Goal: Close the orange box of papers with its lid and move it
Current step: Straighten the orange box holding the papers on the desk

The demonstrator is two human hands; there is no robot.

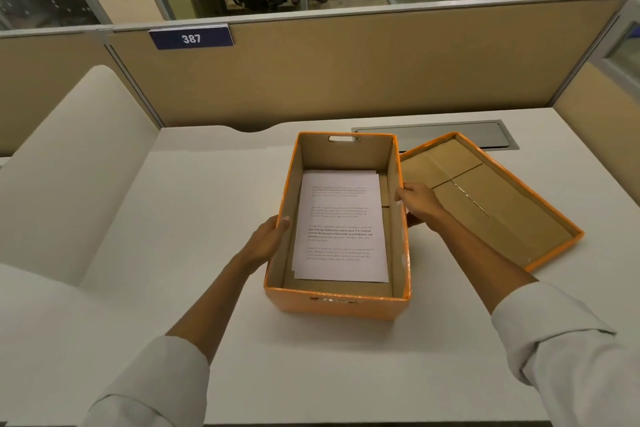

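My rolled-up pale sleeves [554,340] fill the bottom corners, and my bare forearms reach forward from them over the white desk [214,204]. My left hand [266,239] presses against the left wall of the orange box [332,305], thumb hooked over its rim and fingers down the outside, so it grips that wall. My right hand [419,201] clasps the right wall the same way, thumb over the rim and fingers wrapped outside. The box stands open on the desk in the middle, straight in front of me, brown cardboard inside, with a handle slot [344,139] cut in its far wall. A stack of printed papers [341,225] lies flat on its bottom, towards the left. The lid [491,198] rests upside down on the desk just to the right of the box, its brown inside facing up, its near-left edge touching or almost touching the box by my right hand. A grey metal cable hatch [433,133] is set into the desk behind the lid. A tan partition [346,73] rises beyond, bearing a blue plate [191,37] marked 387
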